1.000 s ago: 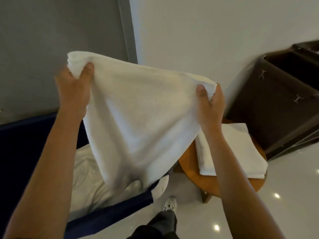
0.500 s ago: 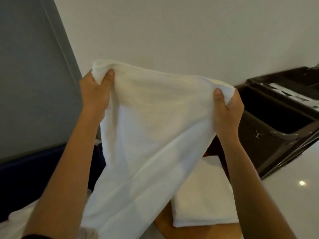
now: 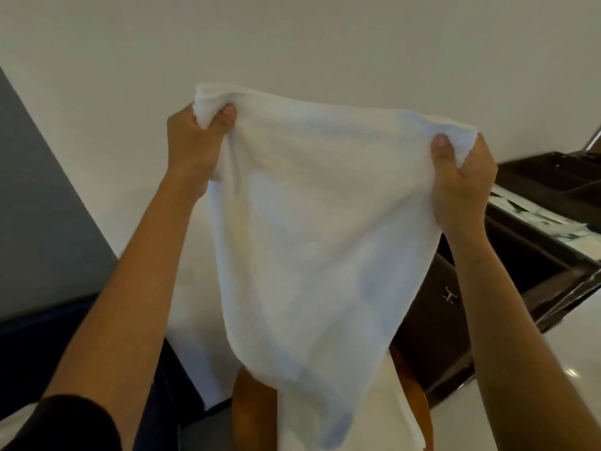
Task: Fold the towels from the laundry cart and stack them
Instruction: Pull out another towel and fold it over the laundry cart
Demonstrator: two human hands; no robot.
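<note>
A white towel (image 3: 312, 229) hangs spread in front of me, held up by its two top corners. My left hand (image 3: 195, 141) grips the upper left corner with thumb and curled fingers. My right hand (image 3: 461, 183) grips the upper right corner the same way. The towel's lower end dangles over a round wooden table (image 3: 250, 415). A folded white towel (image 3: 396, 405) lies on that table, mostly hidden behind the hanging one. The dark brown laundry cart (image 3: 439, 320) stands to the right, behind my right arm.
A pale wall fills the background, with a grey panel (image 3: 39, 206) at the left. A dark blue seat edge (image 3: 48, 340) runs along the lower left. Papers (image 3: 536, 219) lie on the cart's top shelf. Glossy light floor (image 3: 585, 353) shows at the right.
Both hands have lifted the towel higher and carried it to the right. The view has turned right with them, and the folded towel on the table is now mostly hidden.
</note>
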